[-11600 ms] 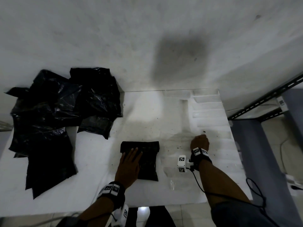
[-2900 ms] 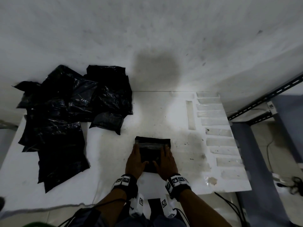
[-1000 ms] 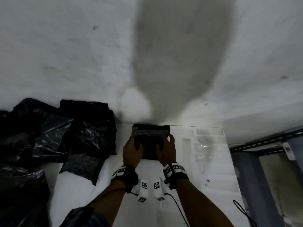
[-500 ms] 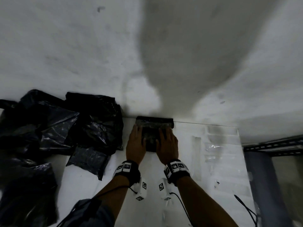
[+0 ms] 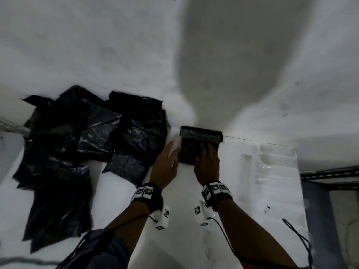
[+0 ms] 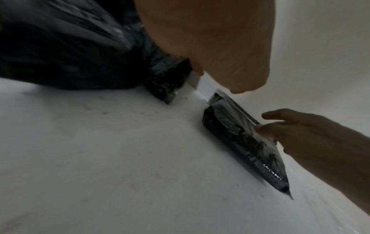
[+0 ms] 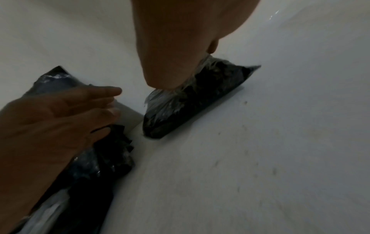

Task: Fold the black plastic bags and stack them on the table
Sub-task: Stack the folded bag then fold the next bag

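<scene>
Right hand (image 5: 206, 164) presses flat on the folded bag (image 5: 196, 146), left hand (image 5: 165, 166) open alongside; next, another from the pile (image 5: 81, 144)

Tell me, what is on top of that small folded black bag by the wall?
The right hand rests on the folded bag, fingers flat. The left hand is beside it, not touching. Whatever lies under the bag is hidden.

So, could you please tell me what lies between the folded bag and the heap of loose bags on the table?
Only bare white table; the head view shows the left hand hanging over that gap.
</scene>
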